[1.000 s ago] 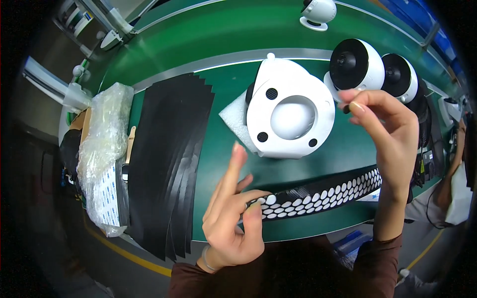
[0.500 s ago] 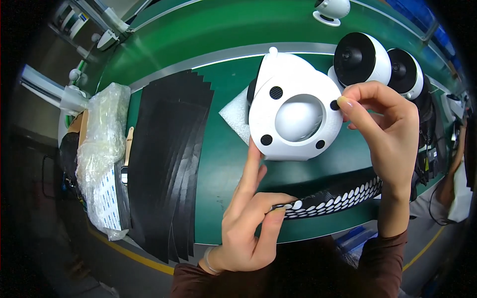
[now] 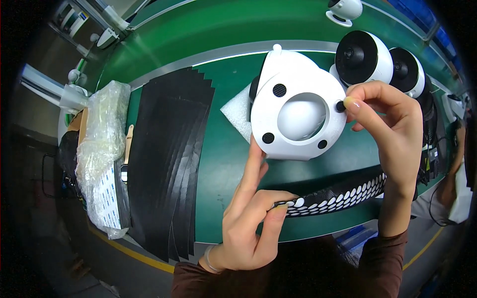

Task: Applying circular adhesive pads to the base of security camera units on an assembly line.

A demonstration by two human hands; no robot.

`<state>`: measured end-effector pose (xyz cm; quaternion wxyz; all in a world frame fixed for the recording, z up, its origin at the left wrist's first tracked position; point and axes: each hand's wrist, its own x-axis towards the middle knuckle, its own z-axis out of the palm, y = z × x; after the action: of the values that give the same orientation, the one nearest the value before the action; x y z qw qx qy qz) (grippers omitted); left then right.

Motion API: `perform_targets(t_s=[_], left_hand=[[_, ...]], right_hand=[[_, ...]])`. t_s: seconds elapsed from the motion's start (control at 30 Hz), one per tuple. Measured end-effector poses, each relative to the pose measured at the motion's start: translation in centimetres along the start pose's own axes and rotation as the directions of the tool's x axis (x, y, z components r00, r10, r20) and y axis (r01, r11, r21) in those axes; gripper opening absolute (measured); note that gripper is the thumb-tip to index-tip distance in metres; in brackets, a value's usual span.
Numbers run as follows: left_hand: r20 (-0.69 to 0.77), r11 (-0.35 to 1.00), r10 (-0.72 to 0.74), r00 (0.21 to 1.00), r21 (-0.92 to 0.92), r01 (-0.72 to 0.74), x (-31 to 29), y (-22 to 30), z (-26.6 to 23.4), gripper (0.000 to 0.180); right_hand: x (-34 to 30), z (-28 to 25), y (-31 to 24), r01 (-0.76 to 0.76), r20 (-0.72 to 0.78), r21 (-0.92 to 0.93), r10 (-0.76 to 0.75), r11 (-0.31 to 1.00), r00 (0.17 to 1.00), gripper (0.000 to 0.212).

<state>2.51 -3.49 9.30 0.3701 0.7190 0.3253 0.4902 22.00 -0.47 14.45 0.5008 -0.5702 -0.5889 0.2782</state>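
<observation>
A white round-bodied camera (image 3: 264,110) lies with its ring-shaped base facing up. Three black round pads sit on that base: an upper left pad (image 3: 279,90), a lower left pad (image 3: 268,138) and a lower right pad (image 3: 322,144). At the ring's right edge my right hand (image 3: 395,124) pinches another black round pad (image 3: 340,106) between thumb and forefinger; the pad touches or nearly touches the base. Below, my left hand (image 3: 248,231) grips the end of a black sheet with rows of white dots (image 3: 343,201). One outstretched left finger meets the camera's lower left side.
White foam (image 3: 237,111) lies under the camera. Black sheets (image 3: 166,149) are fanned out on the left, beside a plastic-wrapped bundle (image 3: 107,149). Black-fronted white cameras (image 3: 362,57) stand at the right, and a smaller one (image 3: 345,10) on the green back ledge.
My right hand has shifted slightly right, with the pad still at its fingertips. The camera sits a little further right in the picture. My left hand keeps its grip on the dotted sheet.
</observation>
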Motion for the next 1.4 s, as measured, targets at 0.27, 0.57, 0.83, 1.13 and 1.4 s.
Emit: perform_targets(t_s=[0.27,0.57,0.83,1.13,1.4], left_hand=[[-0.014,1.000,-0.005,1.000,-0.002,0.005,0.0,0.0,0.0,0.013],[-0.020,1.000,-0.007,1.000,0.009,0.007,0.0,0.1,0.1,0.012],[-0.037,0.999,-0.011,0.999,-0.038,0.009,0.1,0.0,0.2,0.011],[-0.006,0.999,-0.034,0.999,0.011,0.034,-0.7,-0.3,-1.1,0.008],[0.054,0.993,-0.089,0.994,-0.075,0.093,-3.0,-1.5,-2.7,0.013]], right_hand=[[-0.1,0.5,0.0,0.050,-0.038,-0.053,-0.053,0.997,0.998,0.008],[0.1,0.7,0.5,0.120,-0.113,-0.098,-0.131,0.988,0.985,0.014],[3.4,-2.0,0.0,0.359,0.206,-0.228,-0.316,0.905,0.926,0.045],[7.9,4.4,-7.9,0.801,0.909,-0.400,0.080,0.446,0.410,0.022],[17.3,7.2,-2.1,0.422,0.542,-0.087,-0.313,0.902,0.780,0.011]])
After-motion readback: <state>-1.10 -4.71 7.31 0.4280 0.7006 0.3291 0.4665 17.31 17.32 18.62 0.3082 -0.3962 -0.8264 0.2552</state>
